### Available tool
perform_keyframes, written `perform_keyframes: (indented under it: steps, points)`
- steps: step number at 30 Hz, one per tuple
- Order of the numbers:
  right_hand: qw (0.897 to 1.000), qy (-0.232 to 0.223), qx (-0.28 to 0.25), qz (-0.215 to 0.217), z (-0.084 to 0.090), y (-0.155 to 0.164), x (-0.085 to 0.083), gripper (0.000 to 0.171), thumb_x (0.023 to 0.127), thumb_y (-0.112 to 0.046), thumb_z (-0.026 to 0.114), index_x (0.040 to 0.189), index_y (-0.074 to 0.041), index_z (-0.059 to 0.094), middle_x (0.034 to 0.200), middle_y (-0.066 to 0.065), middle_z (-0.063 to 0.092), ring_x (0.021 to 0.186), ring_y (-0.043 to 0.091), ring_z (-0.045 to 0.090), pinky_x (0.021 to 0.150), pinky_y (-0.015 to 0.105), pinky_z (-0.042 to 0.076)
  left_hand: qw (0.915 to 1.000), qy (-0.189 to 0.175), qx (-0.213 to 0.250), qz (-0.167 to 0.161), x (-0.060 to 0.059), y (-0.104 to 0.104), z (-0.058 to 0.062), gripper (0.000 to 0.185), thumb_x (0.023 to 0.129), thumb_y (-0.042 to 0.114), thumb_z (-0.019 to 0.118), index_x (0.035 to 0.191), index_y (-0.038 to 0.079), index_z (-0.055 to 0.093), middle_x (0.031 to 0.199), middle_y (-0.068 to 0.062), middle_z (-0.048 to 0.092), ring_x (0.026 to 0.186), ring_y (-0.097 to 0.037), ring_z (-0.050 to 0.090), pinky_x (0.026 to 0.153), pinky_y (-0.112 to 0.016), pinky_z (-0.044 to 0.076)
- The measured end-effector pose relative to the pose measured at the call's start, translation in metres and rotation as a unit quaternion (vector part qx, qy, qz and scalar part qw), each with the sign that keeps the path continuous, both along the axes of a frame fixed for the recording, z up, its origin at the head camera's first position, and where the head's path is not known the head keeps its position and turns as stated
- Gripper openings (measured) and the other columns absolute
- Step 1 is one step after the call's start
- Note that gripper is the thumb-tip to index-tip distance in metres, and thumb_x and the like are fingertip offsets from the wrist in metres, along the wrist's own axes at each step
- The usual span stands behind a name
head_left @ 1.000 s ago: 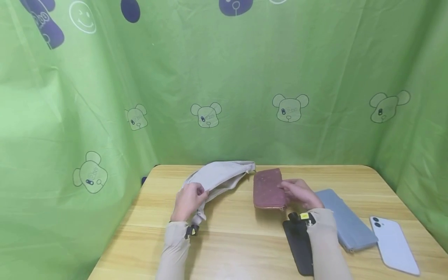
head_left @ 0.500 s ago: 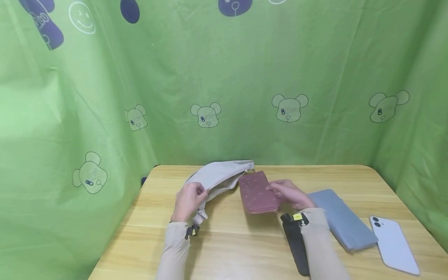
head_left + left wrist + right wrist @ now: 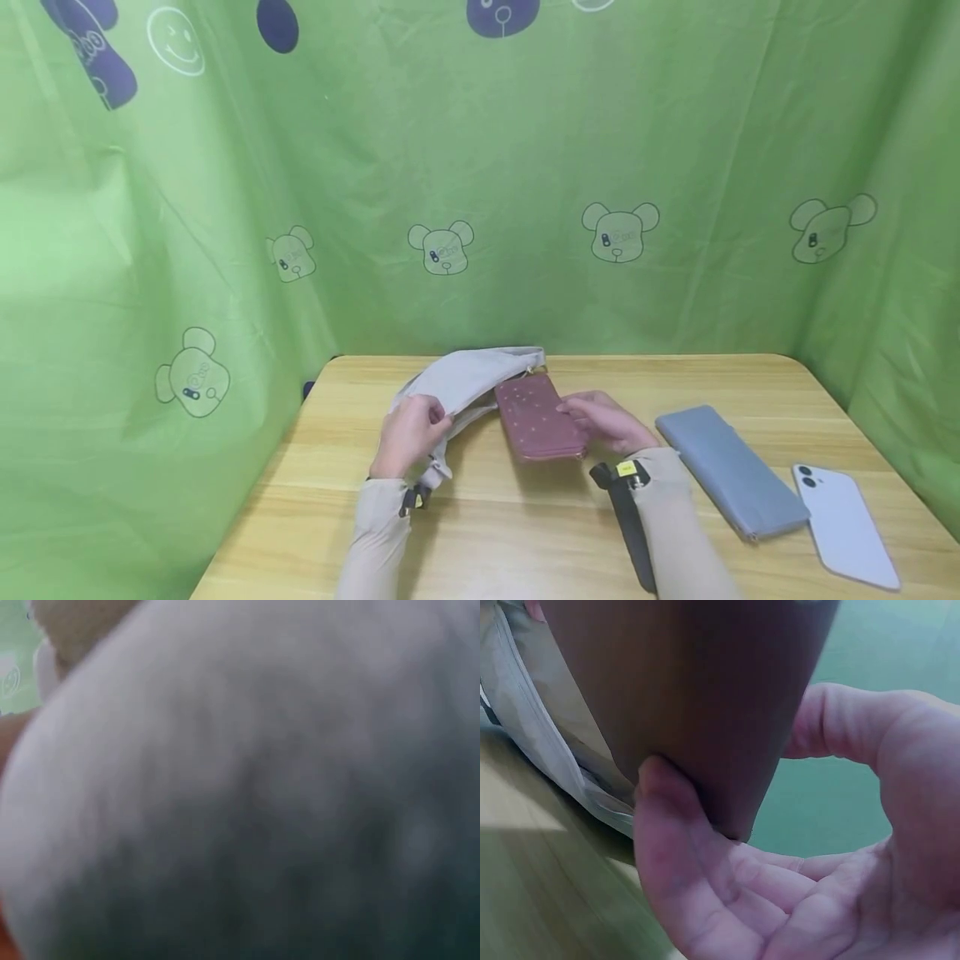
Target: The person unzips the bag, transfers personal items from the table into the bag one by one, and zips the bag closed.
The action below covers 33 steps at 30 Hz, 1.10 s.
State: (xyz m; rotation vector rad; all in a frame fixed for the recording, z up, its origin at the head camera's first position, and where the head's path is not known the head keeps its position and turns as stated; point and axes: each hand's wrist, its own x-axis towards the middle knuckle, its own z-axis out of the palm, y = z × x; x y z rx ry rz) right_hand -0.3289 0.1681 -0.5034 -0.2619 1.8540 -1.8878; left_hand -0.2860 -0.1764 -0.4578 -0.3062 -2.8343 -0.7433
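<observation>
My left hand (image 3: pixel 411 429) pinches the upper edge of a pale grey crossbody bag (image 3: pixel 476 375), its zipped opening gaping toward the right. In my right hand (image 3: pixel 609 419) is a burgundy zip wallet (image 3: pixel 536 414) with small light specks, gripped between thumb and fingers by its right side. The wallet is tilted above the table, its far left corner at the bag's opening. Seen from the right wrist, the wallet (image 3: pixel 697 690) looks dark, and the bag's zipper edge (image 3: pixel 544 712) lies behind it. Blurred pale cloth (image 3: pixel 187 712) fills most of the left wrist view, hiding the left hand's fingers.
On the right of the wooden table (image 3: pixel 510 533) lie a blue-grey long wallet (image 3: pixel 731 471) and a white phone (image 3: pixel 846 525), overlapping slightly at one corner. A flat black item (image 3: pixel 630 525) is partly under the right forearm. Green printed curtain (image 3: pixel 525 167) surrounds the table.
My right hand has carried the burgundy wallet leftward from beside the bag to its opening, and the wallet has tilted. The left hand has stayed nearly still on the bag.
</observation>
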Motion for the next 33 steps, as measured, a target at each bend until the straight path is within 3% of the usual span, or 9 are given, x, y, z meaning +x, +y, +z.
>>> perform_keyframes:
  steps: [6, 13, 24, 29, 33]
  points:
    - [0.999, -0.02, -0.034, 0.021, -0.006, -0.006, -0.001, 0.02, 0.101, -0.016, 0.058, 0.113, -0.007, 0.071, 0.094, -0.002, 0.075, 0.086, 0.01, 0.07, 0.081, 0.025, 0.059, 1.0, -0.005, -0.007, -0.004, 0.001, 0.001, 0.001, 0.014, 0.089, 0.029, 0.076, 0.082, 0.016, 0.074, 0.081, 0.002, 0.076, 0.07, -0.01, 0.064, 0.069, -0.033, 0.055]
    - [0.998, -0.03, -0.053, 0.034, -0.013, -0.018, -0.003, 0.018, 0.103, -0.017, 0.055, 0.106, -0.013, 0.072, 0.093, -0.003, 0.075, 0.085, 0.009, 0.07, 0.083, 0.026, 0.058, 0.9997, -0.014, -0.01, -0.018, 0.004, 0.003, 0.003, 0.011, 0.088, 0.025, 0.075, 0.083, 0.015, 0.074, 0.08, 0.002, 0.075, 0.065, -0.009, 0.06, 0.063, -0.028, 0.052]
    - [0.996, -0.048, -0.069, 0.001, -0.017, -0.039, 0.0, 0.017, 0.102, -0.015, 0.059, 0.098, -0.018, 0.075, 0.092, -0.004, 0.071, 0.084, 0.009, 0.066, 0.08, 0.023, 0.057, 0.9984, -0.018, -0.012, -0.052, 0.005, 0.005, 0.003, 0.01, 0.088, 0.021, 0.074, 0.08, 0.014, 0.073, 0.077, 0.001, 0.074, 0.062, -0.007, 0.058, 0.062, -0.025, 0.052]
    - [0.995, -0.056, -0.073, -0.028, -0.019, -0.048, 0.001, 0.012, 0.101, -0.014, 0.061, 0.1, -0.013, 0.073, 0.097, -0.002, 0.071, 0.09, 0.012, 0.068, 0.085, 0.027, 0.059, 0.9976, -0.028, -0.006, -0.062, 0.006, 0.006, 0.004, 0.01, 0.088, 0.02, 0.073, 0.08, 0.014, 0.074, 0.077, 0.001, 0.074, 0.061, -0.006, 0.058, 0.061, -0.024, 0.051]
    - [0.994, -0.052, -0.081, -0.049, -0.02, -0.056, 0.002, 0.024, 0.101, -0.014, 0.061, 0.119, 0.001, 0.062, 0.103, 0.001, 0.072, 0.096, 0.014, 0.071, 0.091, 0.033, 0.06, 0.9968, -0.033, -0.001, -0.072, 0.005, 0.007, 0.005, 0.011, 0.088, 0.02, 0.072, 0.079, 0.015, 0.074, 0.075, 0.003, 0.073, 0.059, -0.005, 0.057, 0.058, -0.022, 0.049]
